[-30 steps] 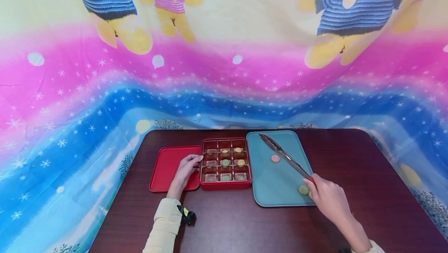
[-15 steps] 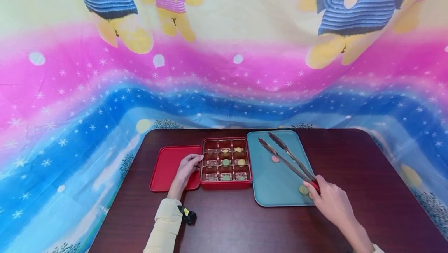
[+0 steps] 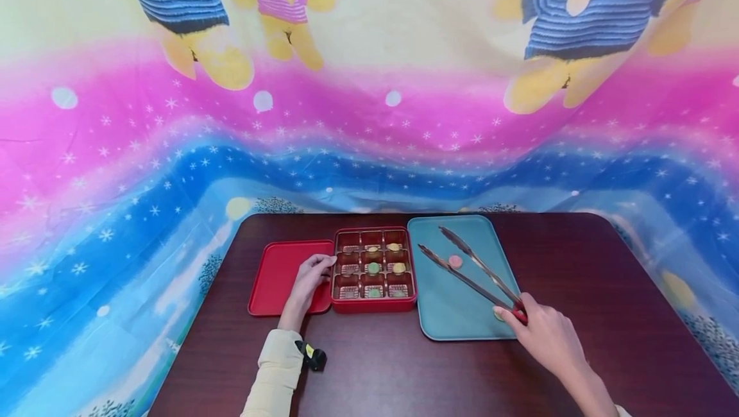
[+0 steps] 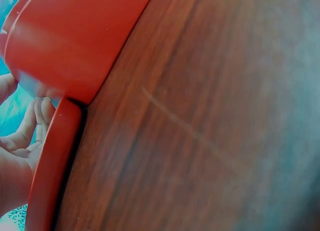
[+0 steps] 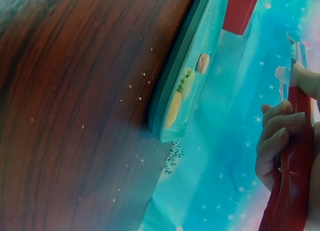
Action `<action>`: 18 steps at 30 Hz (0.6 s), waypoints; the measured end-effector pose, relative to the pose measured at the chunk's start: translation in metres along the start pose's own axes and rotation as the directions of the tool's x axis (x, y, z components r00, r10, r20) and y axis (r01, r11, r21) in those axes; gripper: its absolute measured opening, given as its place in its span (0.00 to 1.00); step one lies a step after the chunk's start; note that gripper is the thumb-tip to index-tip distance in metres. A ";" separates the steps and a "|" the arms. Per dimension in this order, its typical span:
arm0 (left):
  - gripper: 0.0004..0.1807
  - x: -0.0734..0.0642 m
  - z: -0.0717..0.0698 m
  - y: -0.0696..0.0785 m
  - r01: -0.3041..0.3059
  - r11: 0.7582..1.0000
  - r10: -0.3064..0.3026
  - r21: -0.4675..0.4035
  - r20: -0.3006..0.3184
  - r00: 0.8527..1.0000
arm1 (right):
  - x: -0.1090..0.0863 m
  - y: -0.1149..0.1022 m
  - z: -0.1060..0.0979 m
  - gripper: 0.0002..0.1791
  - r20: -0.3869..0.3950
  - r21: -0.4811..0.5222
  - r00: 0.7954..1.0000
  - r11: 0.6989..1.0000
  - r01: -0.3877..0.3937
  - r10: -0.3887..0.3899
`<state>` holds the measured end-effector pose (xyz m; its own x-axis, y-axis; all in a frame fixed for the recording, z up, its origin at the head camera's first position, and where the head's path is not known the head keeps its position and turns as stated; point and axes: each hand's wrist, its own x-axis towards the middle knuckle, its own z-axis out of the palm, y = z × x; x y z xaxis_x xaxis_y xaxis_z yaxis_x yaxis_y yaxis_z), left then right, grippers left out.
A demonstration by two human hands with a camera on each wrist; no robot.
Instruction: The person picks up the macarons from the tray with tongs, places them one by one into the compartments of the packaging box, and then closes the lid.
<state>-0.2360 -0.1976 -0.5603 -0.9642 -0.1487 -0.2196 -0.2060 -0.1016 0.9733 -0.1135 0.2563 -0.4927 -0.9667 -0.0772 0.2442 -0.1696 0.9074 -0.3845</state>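
Observation:
My right hand (image 3: 545, 337) grips the red handles of metal tongs (image 3: 478, 286), whose arms are spread over the teal tray (image 3: 456, 324). A pink macaron (image 3: 455, 262) lies between the tong arms, close to the left one. A green macaron (image 5: 185, 83) and a yellow macaron (image 5: 173, 110) sit at the tray's near right corner in the right wrist view; in the head view the hand mostly covers them. My left hand (image 3: 310, 279) touches the left side of a red box (image 3: 374, 306) with extended fingers. Its gold insert holds green and yellow macarons in several compartments.
A red lid (image 3: 274, 282) lies left of the box, under the left hand. The tray stands against the box's right side. All of it rests on a dark wooden table (image 3: 392, 365), with a printed cloth (image 3: 369, 122) hanging behind.
The tongs have spread apart, and their tips have moved left and nearer, so the pink macaron now lies between them. The left hand and the box have stayed in place.

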 end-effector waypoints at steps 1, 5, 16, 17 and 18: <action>0.13 0.000 0.000 0.000 -0.002 1.000 0.002 0.000 0.005 1.000 | 0.000 0.001 0.000 0.27 -0.003 -0.002 1.000 1.000 0.001 -0.001; 0.13 -0.005 -0.001 0.007 0.001 1.000 -0.002 0.012 0.035 0.999 | -0.002 0.003 -0.001 0.28 -0.017 -0.009 1.000 1.000 0.000 0.000; 0.10 -0.027 0.004 0.034 0.007 1.000 -0.007 0.006 0.059 0.998 | -0.008 0.014 0.002 0.29 -0.059 -0.040 0.998 0.999 0.018 -0.021; 0.09 -0.028 0.004 0.034 0.006 1.000 -0.006 0.006 0.058 0.998 | -0.009 0.016 0.002 0.29 -0.069 -0.043 0.997 0.999 0.024 -0.027; 0.09 -0.028 0.004 0.035 0.004 1.000 -0.005 0.006 0.058 0.998 | -0.009 0.017 0.002 0.29 -0.079 -0.049 0.996 0.998 0.032 -0.036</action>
<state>-0.2171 -0.1930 -0.5203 -0.9713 -0.0912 -0.2198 -0.2111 -0.0964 0.9727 -0.1078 0.2720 -0.5037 -0.9418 -0.0768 0.3272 -0.1908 0.9236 -0.3325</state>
